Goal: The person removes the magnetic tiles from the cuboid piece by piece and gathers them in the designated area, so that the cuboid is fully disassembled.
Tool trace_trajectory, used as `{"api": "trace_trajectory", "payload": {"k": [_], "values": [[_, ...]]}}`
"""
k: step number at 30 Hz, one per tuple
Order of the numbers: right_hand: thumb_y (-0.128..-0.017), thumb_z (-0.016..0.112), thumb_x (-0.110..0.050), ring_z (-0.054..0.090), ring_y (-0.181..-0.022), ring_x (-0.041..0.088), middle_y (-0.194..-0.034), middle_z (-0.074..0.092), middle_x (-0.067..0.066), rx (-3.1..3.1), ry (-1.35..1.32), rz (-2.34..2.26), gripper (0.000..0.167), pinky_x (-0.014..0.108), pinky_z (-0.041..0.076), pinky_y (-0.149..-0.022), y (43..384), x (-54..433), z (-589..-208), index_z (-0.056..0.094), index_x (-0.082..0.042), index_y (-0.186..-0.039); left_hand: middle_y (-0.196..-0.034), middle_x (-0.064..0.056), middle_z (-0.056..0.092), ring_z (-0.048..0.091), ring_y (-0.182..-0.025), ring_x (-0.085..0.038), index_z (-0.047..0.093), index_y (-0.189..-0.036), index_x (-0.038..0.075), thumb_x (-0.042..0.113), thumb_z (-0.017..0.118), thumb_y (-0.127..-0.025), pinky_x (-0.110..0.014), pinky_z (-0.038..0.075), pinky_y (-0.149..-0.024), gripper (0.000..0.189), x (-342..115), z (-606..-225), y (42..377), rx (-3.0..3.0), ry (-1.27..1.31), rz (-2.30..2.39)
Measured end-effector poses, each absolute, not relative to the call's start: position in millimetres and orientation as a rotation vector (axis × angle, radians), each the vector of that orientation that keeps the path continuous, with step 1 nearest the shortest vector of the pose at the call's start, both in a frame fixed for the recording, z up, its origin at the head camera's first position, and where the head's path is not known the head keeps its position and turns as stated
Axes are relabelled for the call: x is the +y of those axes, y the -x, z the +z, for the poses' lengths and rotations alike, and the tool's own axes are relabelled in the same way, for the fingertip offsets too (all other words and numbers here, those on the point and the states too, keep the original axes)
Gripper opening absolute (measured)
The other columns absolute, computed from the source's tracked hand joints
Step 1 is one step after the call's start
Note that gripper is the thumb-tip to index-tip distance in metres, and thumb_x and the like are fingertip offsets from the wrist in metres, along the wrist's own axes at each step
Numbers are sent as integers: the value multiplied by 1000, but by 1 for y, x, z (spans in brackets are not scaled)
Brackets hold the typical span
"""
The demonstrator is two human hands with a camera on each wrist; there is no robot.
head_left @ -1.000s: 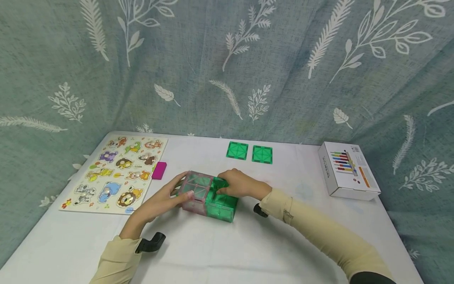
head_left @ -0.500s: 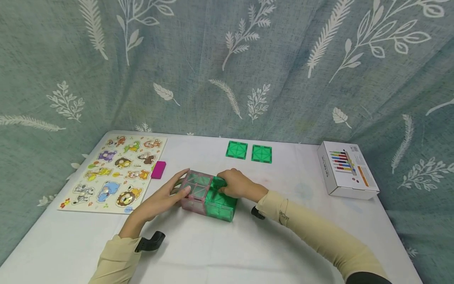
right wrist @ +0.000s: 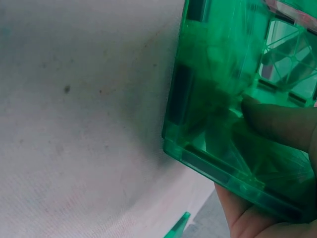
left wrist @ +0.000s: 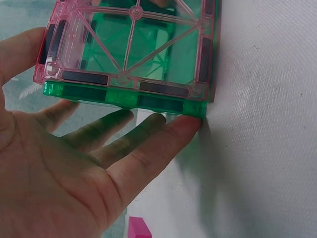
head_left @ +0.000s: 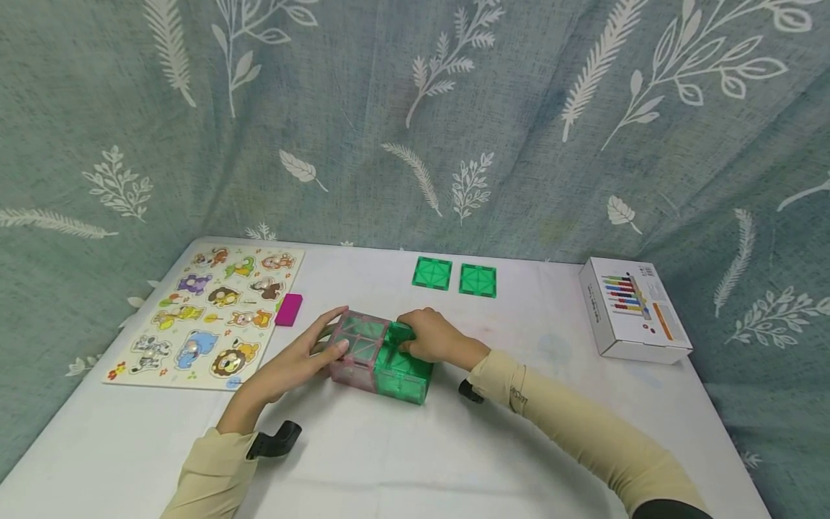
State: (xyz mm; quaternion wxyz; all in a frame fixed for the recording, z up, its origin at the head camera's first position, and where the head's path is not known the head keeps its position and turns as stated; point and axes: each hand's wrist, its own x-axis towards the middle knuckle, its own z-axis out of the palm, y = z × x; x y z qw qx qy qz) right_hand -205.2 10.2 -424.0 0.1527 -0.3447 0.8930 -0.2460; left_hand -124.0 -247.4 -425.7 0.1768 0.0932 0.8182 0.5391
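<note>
From my distant seat I judge the build well along: the pink box (head_left: 361, 339) and green box (head_left: 405, 376) stand joined mid-table; two green tiles (head_left: 432, 273) lie loose behind them, perhaps what is left; my left hand (head_left: 297, 369) rests fairly straight fingers against the pink box's end; my right hand (head_left: 436, 337) pinches the green box's far wall (it looks hollow otherwise); the white carton (head_left: 648, 317) looks closed, contents hidden.
</note>
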Motion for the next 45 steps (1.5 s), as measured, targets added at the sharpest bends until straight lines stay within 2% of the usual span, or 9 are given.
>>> {"api": "trace_trajectory", "payload": {"k": [5, 12, 18, 28, 32, 35, 37, 40, 45], "values": [[-90, 74, -11, 67, -85, 17, -100, 75, 8, 2574, 973, -725, 22, 36, 55, -82, 206, 11, -427, 71, -4, -110, -166, -26, 13, 27, -148, -54, 9, -162, 28, 36, 50, -106, -61, 45, -107, 70, -248, -425, 124, 2291, -263, 1526], [-90, 74, -12, 69, -87, 19, -105, 76, 9, 2582, 964, -762, 26, 37, 56, -81, 204, 13, -428, 71, -4, -114, -169, -19, 6, 21, -148, -58, 9, -162, 34, 36, 49, -106, -71, 36, -108, 69, -248, -424, 125, 2333, -278, 1486], [-91, 74, -13, 69, -87, 19, -105, 76, 9, 2579, 974, -777, 26, 35, 55, -79, 204, 14, -429, 71, -4, -114, -168, -24, 6, 22, -148, -57, 9, -162, 33, 36, 49, -106, -66, 41, -108, 69, -248, -423, 124, 2308, -271, 1498], [-92, 73, -16, 67, -117, 31, -127, 70, 14, 2570, 948, -805, 39, 45, 54, -101, 204, 18, -428, 65, -1, -128, -167, -25, 6, 21, -148, -57, 9, -162, 33, 37, 50, -106, -61, 46, -105, 69, -248, -423, 124, 2282, -265, 1510], [-93, 72, -16, 70, -104, 27, -119, 73, 14, 2551, 919, -850, 40, 43, 56, -95, 207, 22, -430, 65, 0, -128, -167, -25, 6, 21, -148, -57, 9, -162, 33, 37, 50, -106, -61, 46, -105, 69, -248, -423, 125, 2282, -266, 1506], [-94, 71, -17, 68, -85, 20, -104, 74, 11, 2552, 894, -886, 36, 39, 56, -82, 211, 25, -432, 66, -1, -125, -168, -23, 7, 22, -149, -56, 11, -161, 32, 38, 50, -105, -62, 45, -106, 69, -248, -424, 126, 2286, -251, 1506], [-94, 71, -18, 66, -80, 16, -98, 73, 9, 2571, 881, -885, 35, 35, 55, -78, 214, 27, -434, 66, 0, -124, -168, -22, 7, 21, -149, -55, 11, -161, 32, 39, 50, -105, -62, 45, -107, 69, -248, -424, 126, 2288, -248, 1503], [-95, 70, -21, 65, -82, 13, -100, 73, 7, 2575, 834, -891, 37, 33, 55, -79, 217, 29, -436, 65, -1, -126, -168, -22, 7, 22, -149, -56, 10, -161, 33, 39, 50, -105, -61, 45, -106, 69, -248, -424, 125, 2285, -243, 1500], [-94, 71, -26, 66, -91, 17, -108, 73, 7, 2566, 754, -936, 43, 41, 55, -90, 221, 32, -437, 64, -5, -130, -168, -22, 8, 23, -148, -56, 10, -161, 33, 37, 51, -105, -61, 45, -106, 69, -248, -421, 124, 2288, -247, 1499]]}}
